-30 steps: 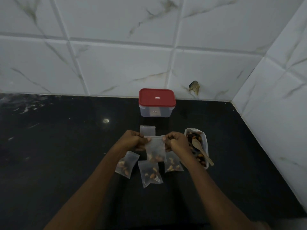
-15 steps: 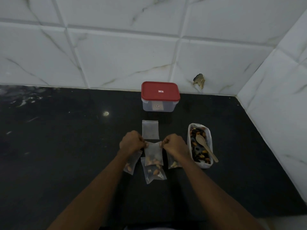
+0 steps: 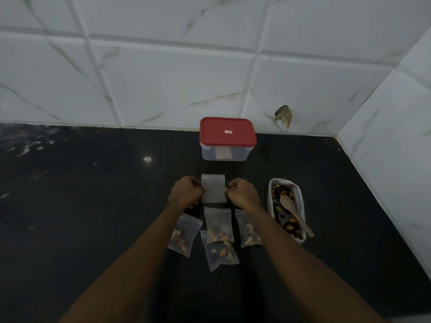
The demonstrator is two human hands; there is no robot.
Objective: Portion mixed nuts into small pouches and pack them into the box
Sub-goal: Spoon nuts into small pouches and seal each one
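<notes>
An empty clear pouch lies flat on the black counter. My left hand pinches its left edge and my right hand pinches its right edge, fingers curled. Just below the hands lie several filled nut pouches: one on the left, one in the middle overlapping a lower one, and one on the right, partly hidden by my right forearm. The clear box with its red lid on stands behind the empty pouch.
A white tray of mixed nuts with a wooden spoon resting in it sits to the right of my right hand. White tiled walls close off the back and right side. A chipped spot marks the back wall.
The filled pouch that both hands held up now lies on the counter among the others. Both hands have moved forward to the empty pouch and taken its edges.
</notes>
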